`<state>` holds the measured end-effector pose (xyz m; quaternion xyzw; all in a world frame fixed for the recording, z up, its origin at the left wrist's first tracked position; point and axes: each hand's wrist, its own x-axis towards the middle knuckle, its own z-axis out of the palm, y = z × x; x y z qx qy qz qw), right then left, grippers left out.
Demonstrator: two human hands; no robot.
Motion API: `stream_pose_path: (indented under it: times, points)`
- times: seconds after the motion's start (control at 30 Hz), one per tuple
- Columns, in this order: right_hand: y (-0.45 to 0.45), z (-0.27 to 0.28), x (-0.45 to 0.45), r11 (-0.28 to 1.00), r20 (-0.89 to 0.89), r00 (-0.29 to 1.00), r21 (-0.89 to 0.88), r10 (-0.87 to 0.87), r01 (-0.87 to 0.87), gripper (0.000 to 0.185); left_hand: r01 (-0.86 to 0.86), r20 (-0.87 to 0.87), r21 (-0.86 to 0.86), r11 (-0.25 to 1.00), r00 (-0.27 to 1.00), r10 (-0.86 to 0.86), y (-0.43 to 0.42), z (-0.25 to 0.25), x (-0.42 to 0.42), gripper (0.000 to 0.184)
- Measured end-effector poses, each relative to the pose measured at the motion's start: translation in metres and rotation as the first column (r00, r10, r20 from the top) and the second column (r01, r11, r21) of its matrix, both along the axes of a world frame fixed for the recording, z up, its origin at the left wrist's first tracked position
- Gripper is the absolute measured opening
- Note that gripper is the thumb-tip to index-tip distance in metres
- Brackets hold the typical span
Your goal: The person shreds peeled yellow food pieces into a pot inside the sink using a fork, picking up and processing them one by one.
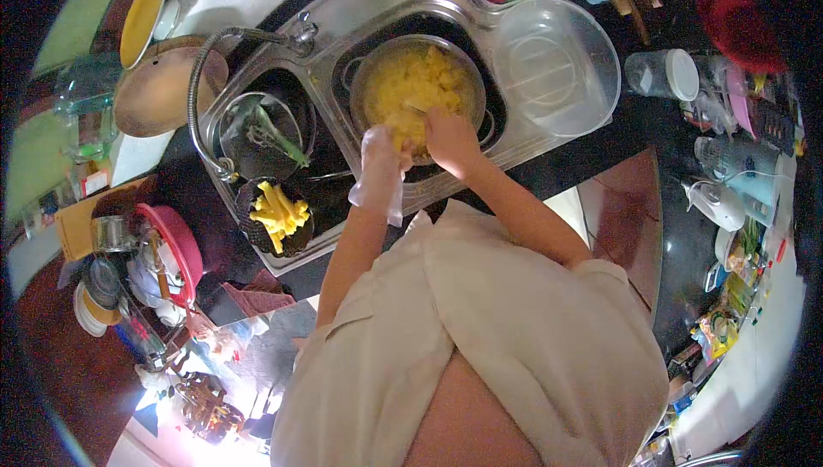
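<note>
A metal pot [473,68] holding yellow food pieces [420,77] sits in the right sink basin. My left hand [387,154], in a clear plastic glove, is at the pot's near edge, its fingers closed by a yellow piece; what exactly it grips is hard to make out. Beside it my right hand [450,140] is closed on a thin implement that looks like a knife [415,109], mostly hidden by the fingers. To the left, a dark basket [249,225] holds yellow strips [279,214].
A faucet [302,34] with a curved hose stands behind the basins. In the left basin lies a clear bowl [231,128] with a green stalk. A large clear container [557,68] rests on the right drainboard. A pink basin [184,253] is at the left.
</note>
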<state>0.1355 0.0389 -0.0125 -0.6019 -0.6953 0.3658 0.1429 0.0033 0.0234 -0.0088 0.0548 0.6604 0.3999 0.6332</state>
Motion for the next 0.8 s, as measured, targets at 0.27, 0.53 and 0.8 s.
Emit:
stream_pose_path:
  times: [0.27,0.53,0.8]
  points:
    - [0.014,-0.023,0.016,0.994,-0.063,0.992,-0.015,-0.113,0.112,0.035,-0.076,0.159,0.145,0.987,0.986,0.052,0.007,0.027,-0.007,0.018]
    - [0.030,-0.028,0.027,0.971,-0.175,0.972,-0.206,-0.155,0.118,0.034,0.159,0.095,0.278,0.947,0.977,-0.192,-0.007,-0.022,-0.028,0.018]
    - [0.021,-0.038,0.018,0.973,-0.090,0.994,-0.227,-0.066,0.044,0.033,0.631,-0.426,0.137,0.764,0.733,-0.530,-0.017,0.012,-0.028,0.020]
